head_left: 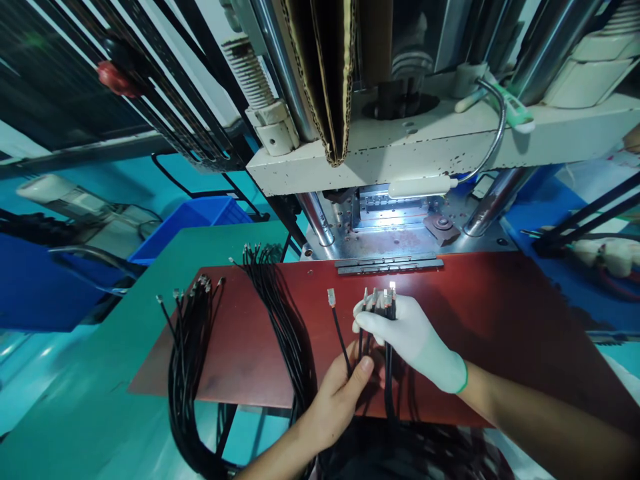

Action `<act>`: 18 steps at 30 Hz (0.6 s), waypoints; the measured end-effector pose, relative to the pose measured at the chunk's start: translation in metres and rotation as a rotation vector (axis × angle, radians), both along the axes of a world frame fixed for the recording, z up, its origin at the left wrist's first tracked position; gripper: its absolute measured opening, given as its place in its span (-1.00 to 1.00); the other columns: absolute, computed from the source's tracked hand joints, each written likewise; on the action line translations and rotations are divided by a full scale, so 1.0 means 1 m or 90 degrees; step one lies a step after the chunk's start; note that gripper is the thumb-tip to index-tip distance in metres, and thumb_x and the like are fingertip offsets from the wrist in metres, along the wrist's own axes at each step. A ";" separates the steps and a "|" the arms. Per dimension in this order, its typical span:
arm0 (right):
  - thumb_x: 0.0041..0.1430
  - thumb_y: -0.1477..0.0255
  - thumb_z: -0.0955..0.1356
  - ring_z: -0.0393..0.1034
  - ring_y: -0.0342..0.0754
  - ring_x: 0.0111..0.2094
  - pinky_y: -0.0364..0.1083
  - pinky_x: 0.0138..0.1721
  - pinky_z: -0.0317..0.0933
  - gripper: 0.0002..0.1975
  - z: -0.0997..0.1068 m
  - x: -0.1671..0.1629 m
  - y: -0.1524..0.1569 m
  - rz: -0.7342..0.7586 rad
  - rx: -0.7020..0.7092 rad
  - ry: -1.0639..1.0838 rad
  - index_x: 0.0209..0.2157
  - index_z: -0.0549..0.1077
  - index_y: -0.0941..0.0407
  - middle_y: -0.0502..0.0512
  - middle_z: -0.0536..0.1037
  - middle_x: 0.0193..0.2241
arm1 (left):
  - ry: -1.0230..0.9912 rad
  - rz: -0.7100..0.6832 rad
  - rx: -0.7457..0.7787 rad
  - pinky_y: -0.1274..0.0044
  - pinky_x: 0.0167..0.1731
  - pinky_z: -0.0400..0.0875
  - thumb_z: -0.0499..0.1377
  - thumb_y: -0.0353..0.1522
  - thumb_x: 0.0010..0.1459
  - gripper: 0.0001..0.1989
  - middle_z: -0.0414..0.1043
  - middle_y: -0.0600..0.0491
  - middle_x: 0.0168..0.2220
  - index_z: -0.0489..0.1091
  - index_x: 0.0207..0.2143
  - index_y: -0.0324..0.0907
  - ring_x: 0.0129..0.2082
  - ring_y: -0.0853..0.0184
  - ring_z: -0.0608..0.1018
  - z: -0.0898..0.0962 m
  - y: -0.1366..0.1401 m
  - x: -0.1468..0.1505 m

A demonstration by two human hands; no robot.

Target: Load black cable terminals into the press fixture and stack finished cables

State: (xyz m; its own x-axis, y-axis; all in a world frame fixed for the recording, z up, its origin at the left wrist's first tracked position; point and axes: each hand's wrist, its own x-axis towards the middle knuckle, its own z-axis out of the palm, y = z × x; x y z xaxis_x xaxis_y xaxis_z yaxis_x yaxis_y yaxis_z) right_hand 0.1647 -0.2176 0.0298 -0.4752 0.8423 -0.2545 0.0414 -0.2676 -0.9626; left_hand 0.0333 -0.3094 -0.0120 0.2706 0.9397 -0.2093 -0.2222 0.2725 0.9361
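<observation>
My left hand point(343, 393), bare, is closed on several thin black cables, with its thumb pressed across them. One black cable point(341, 337) leans out to the left of the others, its silvery connector end pointing up. My right hand point(415, 340), in a white glove with a green cuff edge, pinches the upper parts of several cables close to their connectors. More black cables point(389, 383) hang below the glove toward my lap. A bundle of black cables point(280, 313) lies left of my hands, and another cable bundle point(187, 367) droops over the board's left front edge.
A reddish-brown board point(475, 333) lies under my hands. Behind it stands a press with a pale crossbeam point(310, 170), steel posts and a lit metal die point(390, 217). A slotted dark metal strip point(390, 265) rests at the board's back edge. A blue bin point(185, 227) stands at left.
</observation>
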 end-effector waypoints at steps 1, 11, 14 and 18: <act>0.04 0.31 0.38 0.25 -0.28 -0.59 -0.26 -0.54 0.17 -0.76 0.002 0.002 -0.001 -0.004 0.002 -0.015 -0.39 0.48 0.23 0.03 0.49 -0.48 | 0.025 0.034 0.010 0.57 -0.20 0.39 0.03 -0.20 0.33 -0.70 0.41 -0.02 -0.27 0.31 -0.09 -0.26 -0.26 0.40 0.49 0.004 0.001 -0.003; 0.07 0.39 0.37 0.22 -0.33 -0.60 -0.28 -0.51 0.10 -0.80 0.007 0.009 -0.003 0.052 0.100 -0.033 -0.54 0.44 0.21 -0.04 0.45 -0.57 | -0.050 0.190 -0.004 0.71 -0.70 0.06 0.27 -0.27 0.14 -0.76 0.24 0.16 -0.55 0.42 -0.23 -0.25 -0.69 0.59 0.26 0.039 0.044 -0.019; 0.11 0.36 0.36 0.20 -0.33 -0.60 -0.27 -0.51 0.09 -0.75 0.009 0.014 -0.002 0.065 0.105 -0.040 -0.56 0.41 0.21 -0.06 0.41 -0.60 | -0.065 0.198 -0.007 0.72 -0.72 0.01 0.33 -0.31 0.06 -0.78 0.22 0.18 -0.62 0.45 -0.29 -0.25 -0.74 0.61 0.20 0.040 0.051 -0.014; 0.12 0.37 0.35 0.24 -0.30 -0.57 -0.27 -0.48 0.11 -0.75 0.011 0.017 -0.001 0.073 0.103 -0.032 -0.56 0.39 0.21 -0.06 0.38 -0.61 | -0.055 0.211 -0.017 0.72 -0.74 0.00 0.37 -0.33 -0.01 -0.78 0.27 0.15 -0.61 0.44 -0.35 -0.26 -0.74 0.61 0.19 0.039 0.055 -0.011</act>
